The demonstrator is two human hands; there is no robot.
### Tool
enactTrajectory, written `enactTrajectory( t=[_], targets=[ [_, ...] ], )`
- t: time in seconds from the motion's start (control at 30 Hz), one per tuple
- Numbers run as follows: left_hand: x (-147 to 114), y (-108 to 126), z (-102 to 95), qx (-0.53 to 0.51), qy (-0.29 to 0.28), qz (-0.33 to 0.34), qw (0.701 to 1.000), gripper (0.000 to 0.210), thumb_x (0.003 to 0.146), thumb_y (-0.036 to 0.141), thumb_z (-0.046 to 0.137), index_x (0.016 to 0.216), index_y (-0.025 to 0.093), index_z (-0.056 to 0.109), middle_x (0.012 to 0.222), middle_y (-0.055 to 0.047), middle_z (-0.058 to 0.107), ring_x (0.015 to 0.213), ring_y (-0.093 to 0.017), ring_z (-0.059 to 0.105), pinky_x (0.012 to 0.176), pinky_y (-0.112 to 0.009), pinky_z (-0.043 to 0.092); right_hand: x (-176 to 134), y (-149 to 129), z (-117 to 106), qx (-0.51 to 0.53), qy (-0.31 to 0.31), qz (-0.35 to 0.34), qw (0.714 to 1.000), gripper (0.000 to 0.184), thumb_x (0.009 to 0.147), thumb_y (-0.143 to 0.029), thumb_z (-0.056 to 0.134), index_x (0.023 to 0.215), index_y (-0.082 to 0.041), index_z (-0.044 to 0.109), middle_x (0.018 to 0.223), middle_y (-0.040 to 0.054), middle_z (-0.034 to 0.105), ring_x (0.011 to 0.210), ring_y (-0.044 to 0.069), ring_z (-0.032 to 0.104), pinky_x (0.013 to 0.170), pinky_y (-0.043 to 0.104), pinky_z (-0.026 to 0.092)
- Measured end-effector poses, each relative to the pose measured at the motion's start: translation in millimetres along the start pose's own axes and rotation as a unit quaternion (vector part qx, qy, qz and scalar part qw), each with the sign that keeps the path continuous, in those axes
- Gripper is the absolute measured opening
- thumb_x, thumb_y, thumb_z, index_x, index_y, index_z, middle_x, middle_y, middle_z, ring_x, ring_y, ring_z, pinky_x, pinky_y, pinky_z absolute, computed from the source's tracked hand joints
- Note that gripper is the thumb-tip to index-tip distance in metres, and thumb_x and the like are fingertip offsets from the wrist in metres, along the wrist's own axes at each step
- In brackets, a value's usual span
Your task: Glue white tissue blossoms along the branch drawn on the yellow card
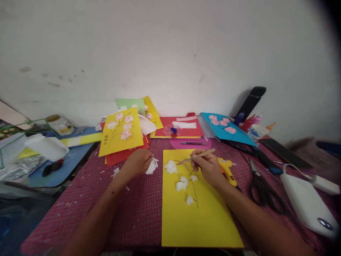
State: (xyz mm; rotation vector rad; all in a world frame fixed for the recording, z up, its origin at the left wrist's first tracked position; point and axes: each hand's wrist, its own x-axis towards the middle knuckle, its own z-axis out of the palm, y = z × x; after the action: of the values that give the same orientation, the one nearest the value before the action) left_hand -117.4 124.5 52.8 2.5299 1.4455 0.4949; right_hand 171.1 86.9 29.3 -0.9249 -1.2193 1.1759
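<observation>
A yellow sheet of card (191,224) lies before me with a drawn dark branch and several white tissue paper flowers on it. My right hand (206,165) rests over its upper right part and grips a slim wooden stick (195,155). The stick's pointed end reaches close to the top left tissue flower (171,166). Left of the card, my left hand (139,160) is closed at the edge of a crumpled piece of white tissue paper (152,166), its fingertips partly hidden. A yellow glue gun (226,170) lies just behind my right hand.
Finished yellow flower card (121,131) and blue flower card (226,128) stand toward the wall. Black scissors (263,188) and a white power bank (306,199) lie at the right. A paper cup (257,132), a jar (60,124) and a white roll (49,146) are farther out.
</observation>
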Motion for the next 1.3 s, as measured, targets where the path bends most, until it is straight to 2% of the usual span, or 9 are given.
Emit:
enactTrajectory(
  t=[0.1,0.2,0.27,0.4,0.5,0.6,0.77,1.07,1.3],
  targets=[
    [0.2,2.8,-2.9,-0.039,0.049,-0.053,0.997,0.023,0.088,0.028,0.049,0.076,0.018,0.066,0.081,-0.006,0.068,0.076,-0.019,0.06,0.069,-0.029,0.042,0.7,0.7,0.2,0.0,0.0,-0.004,1.0,0.015,0.085,-0.032,0.065,0.088,-0.017,0.063,0.059,-0.0017,0.062,0.047,0.01,0.051,0.045,0.022,0.038],
    [-0.4,7.2,-2.0,-0.167,0.06,-0.124,0.976,0.022,0.086,0.034,0.052,0.076,0.018,0.064,0.073,-0.002,0.066,0.064,-0.016,0.058,0.058,-0.025,0.04,1.2,1.6,0.0,-0.006,-0.016,-0.007,1.0,0.016,0.085,-0.032,0.065,0.091,-0.017,0.064,0.064,-0.0002,0.064,0.049,0.01,0.052,0.046,0.022,0.038],
    [-0.4,13.0,2.6,-0.298,0.041,-0.174,0.938,0.022,0.084,0.038,0.056,0.079,0.017,0.063,0.067,0.0,0.064,0.055,-0.013,0.054,0.051,-0.023,0.037,0.7,1.8,0.0,-0.008,-0.036,-0.013,0.999,0.017,0.086,-0.032,0.065,0.093,-0.017,0.064,0.067,0.0009,0.065,0.05,0.011,0.053,0.047,0.023,0.038],
    [1.0,33.3,18.0,-0.52,0.036,-0.222,0.824,0.021,0.072,0.035,0.069,0.075,0.015,0.061,0.065,0.0,0.064,0.055,-0.011,0.057,0.053,-0.022,0.044,-2.8,0.6,1.5,-0.004,-0.067,-0.023,0.997,0.017,0.087,-0.033,0.064,0.093,-0.017,0.065,0.071,0.0024,0.068,0.05,0.011,0.054,0.047,0.024,0.039],
    [1.4,49.8,27.1,-0.61,0.032,-0.238,0.755,0.026,0.065,0.033,0.078,0.073,0.015,0.06,0.071,0.0,0.064,0.064,-0.013,0.061,0.061,-0.026,0.052,-5.4,-0.1,3.0,-0.004,-0.083,-0.015,0.996,0.018,0.087,-0.034,0.065,0.094,-0.017,0.066,0.075,0.003,0.068,0.05,0.011,0.054,0.048,0.025,0.041],
    [0.4,59.8,30.9,-0.649,0.018,-0.254,0.717,0.03,0.063,0.033,0.082,0.074,0.014,0.061,0.073,-0.001,0.064,0.065,-0.012,0.061,0.061,-0.026,0.054,-5.9,1.2,3.7,-0.013,-0.086,-0.011,0.996,0.019,0.087,-0.035,0.065,0.093,-0.017,0.066,0.078,0.0037,0.069,0.05,0.011,0.055,0.048,0.025,0.041],
    [-0.8,62.3,32.4,-0.672,0.008,-0.253,0.696,0.033,0.063,0.033,0.084,0.076,0.014,0.061,0.074,-0.001,0.065,0.066,-0.012,0.062,0.061,-0.026,0.055,-5.1,4.2,3.4,-0.023,-0.083,-0.013,0.996,0.018,0.088,-0.034,0.064,0.093,-0.017,0.067,0.079,0.0038,0.069,0.049,0.01,0.054,0.047,0.024,0.04],
    [-1.1,60.5,35.4,-0.688,0.009,-0.238,0.685,0.028,0.067,0.029,0.082,0.078,0.013,0.062,0.077,-0.002,0.068,0.069,-0.013,0.065,0.064,-0.026,0.056,-5.1,1.3,5.5,-0.037,-0.07,-0.005,0.997,0.02,0.086,-0.036,0.065,0.091,-0.017,0.067,0.076,0.0033,0.069,0.048,0.01,0.053,0.046,0.024,0.04],
    [-2.5,61.3,31.4,-0.713,-0.003,-0.23,0.662,0.038,0.059,0.017,0.082,0.093,0.014,0.066,0.085,-0.008,0.073,0.075,-0.018,0.069,0.067,-0.027,0.054,-2.5,-0.8,5.2,-0.03,-0.057,-0.005,0.998,0.02,0.086,-0.036,0.065,0.091,-0.017,0.066,0.073,0.0033,0.069,0.047,0.011,0.053,0.044,0.024,0.04]
  ],
)
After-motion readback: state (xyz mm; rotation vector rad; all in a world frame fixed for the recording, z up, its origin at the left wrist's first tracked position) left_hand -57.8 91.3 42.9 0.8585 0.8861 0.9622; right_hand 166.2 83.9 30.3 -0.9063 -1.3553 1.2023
